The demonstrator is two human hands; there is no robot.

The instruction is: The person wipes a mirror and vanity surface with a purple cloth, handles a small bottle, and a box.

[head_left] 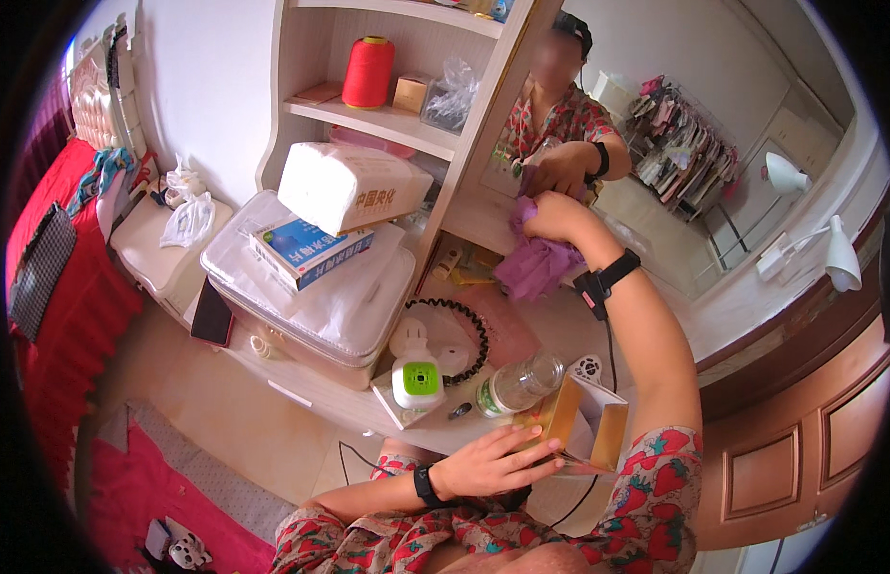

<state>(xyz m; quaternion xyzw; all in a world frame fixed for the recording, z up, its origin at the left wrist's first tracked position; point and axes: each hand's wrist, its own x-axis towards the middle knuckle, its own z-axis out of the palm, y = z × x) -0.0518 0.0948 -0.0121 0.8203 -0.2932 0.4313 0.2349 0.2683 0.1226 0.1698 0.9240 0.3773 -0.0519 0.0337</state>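
Observation:
My right hand [558,217] is closed around a crumpled purple cloth [537,267] low against the mirror [696,265] of a dressing table. Part of the cloth hangs down over the tabletop. My left hand [497,463] lies with its fingers apart against the near side of a gold cardboard box [609,439], whose top stands open. Touching or just behind the box is a clear glass jar [525,384] with a green label, tilted in view. A white remote control [587,369] lies behind the box. Both wrists wear black straps.
Left of the jar are a white-and-green device [418,384] and a black coiled band [481,324]. A white case [308,301] carries a blue box [312,247] and a tissue pack [352,185]. Shelves [387,125] hold a red thread cone [368,72]. A wall lamp [843,258] juts out right.

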